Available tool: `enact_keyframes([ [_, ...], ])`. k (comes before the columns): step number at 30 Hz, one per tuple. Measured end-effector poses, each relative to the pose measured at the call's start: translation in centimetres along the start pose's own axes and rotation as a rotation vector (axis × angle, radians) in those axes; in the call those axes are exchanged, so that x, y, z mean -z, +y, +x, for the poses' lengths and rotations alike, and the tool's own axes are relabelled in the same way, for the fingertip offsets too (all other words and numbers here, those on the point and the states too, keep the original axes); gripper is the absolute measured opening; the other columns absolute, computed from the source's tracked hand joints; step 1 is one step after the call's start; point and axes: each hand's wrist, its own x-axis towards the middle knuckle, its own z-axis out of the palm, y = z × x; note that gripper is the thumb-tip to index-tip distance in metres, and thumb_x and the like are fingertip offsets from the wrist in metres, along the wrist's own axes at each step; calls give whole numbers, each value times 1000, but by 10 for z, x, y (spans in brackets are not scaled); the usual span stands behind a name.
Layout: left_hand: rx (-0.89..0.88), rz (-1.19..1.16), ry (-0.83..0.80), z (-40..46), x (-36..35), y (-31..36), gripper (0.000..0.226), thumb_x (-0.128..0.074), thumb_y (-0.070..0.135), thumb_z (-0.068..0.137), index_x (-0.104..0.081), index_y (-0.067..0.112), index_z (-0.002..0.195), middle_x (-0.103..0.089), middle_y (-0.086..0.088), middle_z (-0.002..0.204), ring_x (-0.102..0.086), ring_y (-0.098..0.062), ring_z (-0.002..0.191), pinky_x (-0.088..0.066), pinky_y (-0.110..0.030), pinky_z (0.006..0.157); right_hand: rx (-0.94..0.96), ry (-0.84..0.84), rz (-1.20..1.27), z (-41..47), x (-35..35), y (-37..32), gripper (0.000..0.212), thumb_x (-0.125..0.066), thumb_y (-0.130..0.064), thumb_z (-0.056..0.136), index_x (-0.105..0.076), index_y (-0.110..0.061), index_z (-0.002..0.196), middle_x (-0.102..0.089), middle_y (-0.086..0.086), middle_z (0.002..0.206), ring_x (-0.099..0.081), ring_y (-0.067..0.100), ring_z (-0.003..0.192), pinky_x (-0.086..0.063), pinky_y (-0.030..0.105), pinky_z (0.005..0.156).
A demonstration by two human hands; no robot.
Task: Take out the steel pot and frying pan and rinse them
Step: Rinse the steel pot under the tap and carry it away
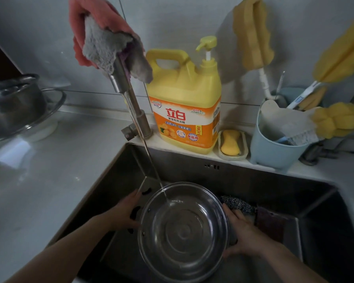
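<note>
**Steel pot held under the tap, one hand on each side**

Here the steel pot sat low in the sink, toward its front left, with a thin stream of water from the tap falling onto the far inner wall. The left hand gripped the pot's left rim, fingers curled over near a dark side handle. The right hand clasped the right wall from outside, thumb up by the rim.

The pot looked rigid and thin-walled, so probably light when empty but heavier as water gathered. Its polished, wet surface would likely be slippery; the rolled rim and the side handles seemed the safest holds, better than the smooth wall. It would not break, though it could clang or dent against the sink.

A steel-wool scrubber lay just behind the right hand. On the bench at the sink's back edge stood a yellow detergent jug. No frying pan could be made out.
</note>
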Motion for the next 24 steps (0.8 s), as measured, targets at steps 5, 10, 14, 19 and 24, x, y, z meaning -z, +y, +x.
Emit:
enact_keyframes([
  [5, -5, -26, 47, 11, -19, -2, 117, -77, 45, 77, 6, 13, 153, 7, -5, 161, -2, -20, 148, -2, -15, 107, -3, -19, -3, 0, 2, 0, 150, -77, -77, 39, 24, -42, 144, -15, -2, 152, -22, 17, 143, -25, 25, 113],
  [10, 107, -623, 711, 20, 22, 37, 72, -54, 43, 94, -20, 18, 152, -34, -9, 153, -38, -27, 137, -34, -48, 111, -12, -25, 13, 2, 4, 1, 153, -63, -88, 28, 23, -42, 145, -11, -11, 151, -19, 15, 144, -27, 28, 115],
  [14, 43, -847, 865, 39, 92, 63, 52, -37, 53, 97, -41, 14, 133, -56, -8, 124, -56, -26, 113, -46, -47, 97, -12, -41, 6, 3, 5, 0, 154, -67, -88, 30, 21, -43, 148, -9, -11, 152, -17, 16, 144, -27, 35, 117],
  [19, 153, -1098, 852, 79, 133, 70, 29, -42, 36, 101, -49, 17, 122, -59, -4, 111, -63, -22, 98, -53, -44, 90, -17, -55, 9, 3, 7, -1, 153, -65, -91, 28, 23, -45, 145, -8, -11, 153, -16, 16, 144, -27, 38, 117],
  [24, 203, -1059, 923, 92, 131, 63, 23, -46, 20, 100, -54, 10, 119, -62, -6, 105, -63, -19, 94, -53, -41, 93, -10, -57, 4, 4, 6, -1, 149, -64, -88, 29, 27, -47, 139, -7, -9, 154, -18, 16, 144, -25, 32, 117],
])
